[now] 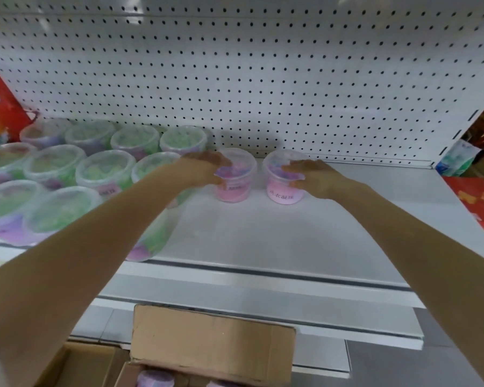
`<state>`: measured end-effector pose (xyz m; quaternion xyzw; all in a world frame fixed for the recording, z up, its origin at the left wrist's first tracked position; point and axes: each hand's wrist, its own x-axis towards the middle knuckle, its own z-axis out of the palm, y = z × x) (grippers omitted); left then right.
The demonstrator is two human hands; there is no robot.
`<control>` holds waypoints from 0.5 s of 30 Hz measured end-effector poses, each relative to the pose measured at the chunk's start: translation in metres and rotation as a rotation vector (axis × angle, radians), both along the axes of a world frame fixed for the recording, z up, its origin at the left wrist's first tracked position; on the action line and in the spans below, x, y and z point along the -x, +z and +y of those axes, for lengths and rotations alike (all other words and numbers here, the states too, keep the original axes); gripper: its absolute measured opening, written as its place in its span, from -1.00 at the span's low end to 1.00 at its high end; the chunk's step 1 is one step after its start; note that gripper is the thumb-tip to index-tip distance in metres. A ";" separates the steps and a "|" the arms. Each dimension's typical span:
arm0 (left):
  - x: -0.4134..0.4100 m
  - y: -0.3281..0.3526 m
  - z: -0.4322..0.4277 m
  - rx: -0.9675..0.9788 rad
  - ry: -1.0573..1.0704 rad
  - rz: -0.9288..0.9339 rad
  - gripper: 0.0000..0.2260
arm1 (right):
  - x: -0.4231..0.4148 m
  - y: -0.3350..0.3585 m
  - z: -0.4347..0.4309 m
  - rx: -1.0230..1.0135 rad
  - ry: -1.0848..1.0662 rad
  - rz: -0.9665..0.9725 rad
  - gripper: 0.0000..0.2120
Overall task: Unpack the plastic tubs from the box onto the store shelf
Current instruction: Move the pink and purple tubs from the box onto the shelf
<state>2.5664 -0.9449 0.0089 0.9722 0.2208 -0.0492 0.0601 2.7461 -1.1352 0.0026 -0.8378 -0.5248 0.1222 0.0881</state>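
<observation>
**A:** Both hands are out over the shelf (263,233). The left hand (207,167) has its fingers curled round the lid and rim of the left pink tub (235,188). The right hand (313,178) is clamped the same way on the right pink tub (282,195), thumb on the near wall.

**B:** And the tubs look down. Both sit upright on the shelf, far back near the pegboard (263,79), just beside each other with a gap between them.

**A:** So how far along are we?

**B:** Well under way, I'd say. To the left, the green tubs (104,171) stand in rows from far to near, a good block of them. These two pink ones open a new patch, and the right half of the shelf has room to take more.

**A:** And the box (213,339)?

**B:** It's near us, below the shelf edge, flap up. At least one lilac-lidded tub (154,379) shows inside, so there's stock left to lift out. How many, I can't tell.

**A:** Anything readable?

**B:** The right pink tub carries a pale label with dark Chinese characters, too soft to read for certain. The left one's label is blurrier. There's a red package (0,107) at far left with a rounded badge, and red printed goods (481,208) at right with yellow shapes. Both are illegible.
</observation>
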 end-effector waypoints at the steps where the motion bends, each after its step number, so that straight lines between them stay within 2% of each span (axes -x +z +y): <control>1: -0.006 -0.001 0.003 0.009 0.018 0.003 -0.49 | -0.002 0.001 0.005 0.022 0.000 -0.023 -0.55; 5: -0.024 0.003 0.012 0.066 0.052 0.002 -0.46 | -0.011 0.003 0.013 0.002 -0.086 0.005 -0.47; 15: -0.038 0.005 0.039 0.089 0.101 -0.036 -0.52 | -0.022 -0.002 0.040 -0.036 -0.069 -0.039 -0.54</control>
